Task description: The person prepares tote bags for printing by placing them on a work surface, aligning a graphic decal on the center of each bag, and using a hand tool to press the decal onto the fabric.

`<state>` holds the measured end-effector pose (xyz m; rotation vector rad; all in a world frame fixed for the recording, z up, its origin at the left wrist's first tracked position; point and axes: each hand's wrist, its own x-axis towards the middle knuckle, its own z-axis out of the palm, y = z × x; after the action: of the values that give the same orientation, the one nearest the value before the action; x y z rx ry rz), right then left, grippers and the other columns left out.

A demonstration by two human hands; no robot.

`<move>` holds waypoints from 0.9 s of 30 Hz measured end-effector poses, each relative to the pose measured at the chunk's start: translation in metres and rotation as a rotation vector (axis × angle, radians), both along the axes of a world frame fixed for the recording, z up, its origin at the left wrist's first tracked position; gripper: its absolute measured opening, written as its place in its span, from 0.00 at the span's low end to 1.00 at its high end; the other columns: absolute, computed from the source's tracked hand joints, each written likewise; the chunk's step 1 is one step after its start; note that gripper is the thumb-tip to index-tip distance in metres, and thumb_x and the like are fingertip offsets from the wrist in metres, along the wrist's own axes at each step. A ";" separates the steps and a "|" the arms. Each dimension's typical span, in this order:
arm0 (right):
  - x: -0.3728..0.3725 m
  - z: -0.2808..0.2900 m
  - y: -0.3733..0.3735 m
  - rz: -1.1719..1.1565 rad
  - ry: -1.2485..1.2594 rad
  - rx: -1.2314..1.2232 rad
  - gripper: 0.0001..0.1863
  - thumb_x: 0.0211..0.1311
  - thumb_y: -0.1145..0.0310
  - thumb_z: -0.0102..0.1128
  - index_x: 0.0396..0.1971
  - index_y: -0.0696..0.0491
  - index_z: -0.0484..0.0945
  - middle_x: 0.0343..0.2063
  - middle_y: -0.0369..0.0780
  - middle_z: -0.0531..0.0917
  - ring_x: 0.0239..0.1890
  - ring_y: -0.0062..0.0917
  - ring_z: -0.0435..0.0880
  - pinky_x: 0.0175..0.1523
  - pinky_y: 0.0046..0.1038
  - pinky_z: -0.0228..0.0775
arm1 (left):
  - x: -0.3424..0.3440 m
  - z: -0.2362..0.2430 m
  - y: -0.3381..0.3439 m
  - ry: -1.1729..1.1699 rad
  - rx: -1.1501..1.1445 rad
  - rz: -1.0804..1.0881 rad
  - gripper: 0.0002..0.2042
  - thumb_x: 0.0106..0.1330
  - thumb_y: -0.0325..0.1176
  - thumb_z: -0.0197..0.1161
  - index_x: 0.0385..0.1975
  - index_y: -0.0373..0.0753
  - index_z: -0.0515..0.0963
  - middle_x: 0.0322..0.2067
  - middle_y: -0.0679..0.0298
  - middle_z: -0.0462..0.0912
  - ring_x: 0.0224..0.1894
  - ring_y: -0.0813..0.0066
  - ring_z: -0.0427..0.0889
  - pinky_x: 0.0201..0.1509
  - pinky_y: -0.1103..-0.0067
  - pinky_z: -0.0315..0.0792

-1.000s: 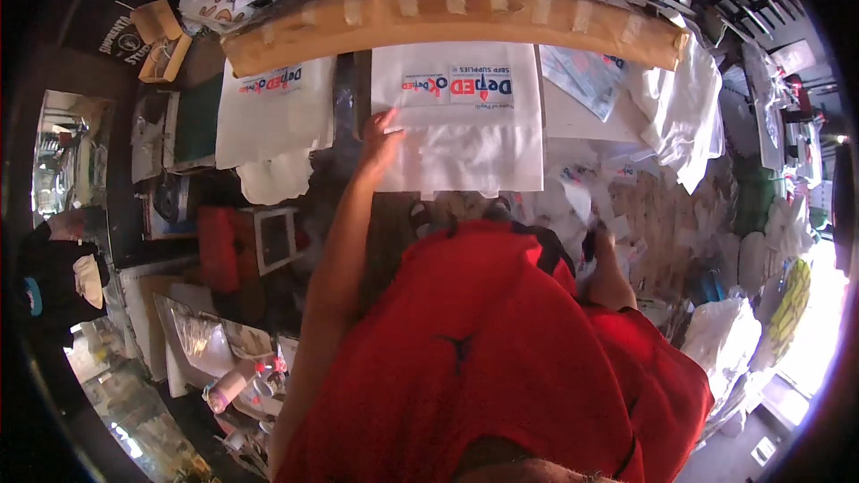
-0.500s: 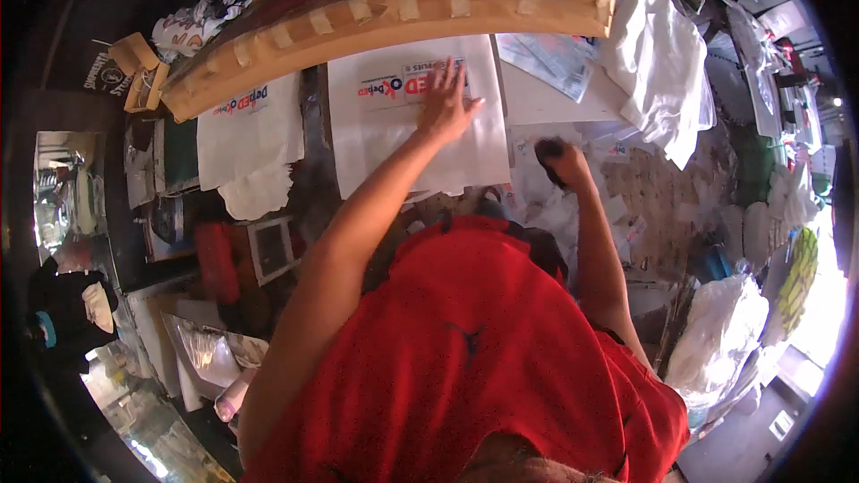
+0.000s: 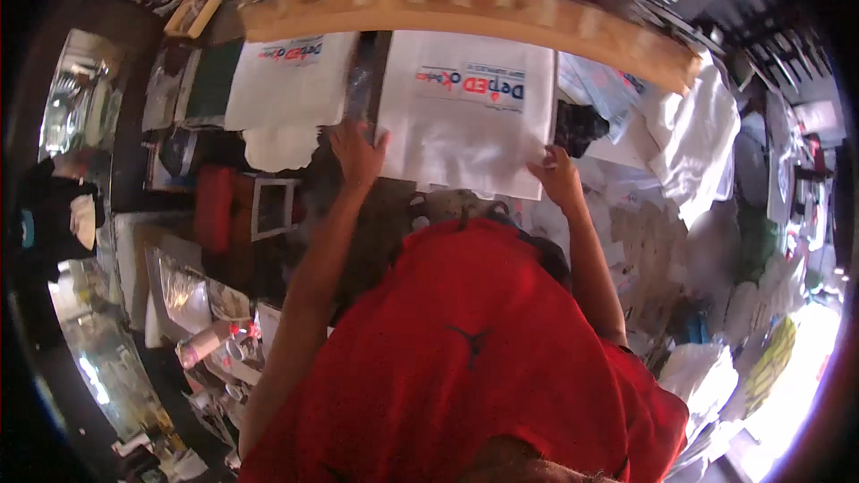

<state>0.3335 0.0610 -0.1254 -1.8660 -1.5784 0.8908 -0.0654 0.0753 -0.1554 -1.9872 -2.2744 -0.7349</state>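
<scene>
Two hands (image 3: pixel 458 170) on one white bag (image 3: pixel 465 112)

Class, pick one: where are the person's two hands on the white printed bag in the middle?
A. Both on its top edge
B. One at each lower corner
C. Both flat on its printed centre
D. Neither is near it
B: the left hand is at the lower left corner of the bag and the right hand at its lower right corner.
</scene>
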 end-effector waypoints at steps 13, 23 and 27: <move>-0.045 0.013 -0.006 0.095 -0.138 -0.145 0.16 0.47 0.60 0.70 0.26 0.59 0.80 0.23 0.47 0.81 0.30 0.36 0.81 0.39 0.37 0.71 | -0.038 0.083 -0.035 -1.229 -0.104 -0.066 0.17 0.56 0.44 0.70 0.31 0.34 0.80 0.31 0.60 0.80 0.35 0.74 0.77 0.40 0.78 0.70; -0.180 0.034 0.005 0.164 0.330 -0.275 0.09 0.51 0.71 0.68 0.26 0.58 0.77 0.21 0.35 0.77 0.23 0.18 0.74 0.29 0.22 0.67 | -0.086 0.072 -0.002 -0.887 0.118 -0.209 0.15 0.67 0.41 0.62 0.38 0.31 0.78 0.20 0.62 0.77 0.21 0.76 0.72 0.27 0.74 0.68; -0.246 0.028 0.043 0.130 0.469 -0.122 0.10 0.53 0.72 0.67 0.33 0.60 0.79 0.24 0.35 0.80 0.25 0.18 0.75 0.30 0.24 0.67 | -0.159 0.137 0.017 -0.847 0.133 -0.035 0.17 0.66 0.44 0.62 0.39 0.32 0.79 0.21 0.61 0.78 0.25 0.73 0.77 0.31 0.74 0.72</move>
<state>0.0871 0.1041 -0.0978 -1.4950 -1.3828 1.3921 -0.2245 0.0920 -0.0187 -1.8639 -2.4290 -1.9741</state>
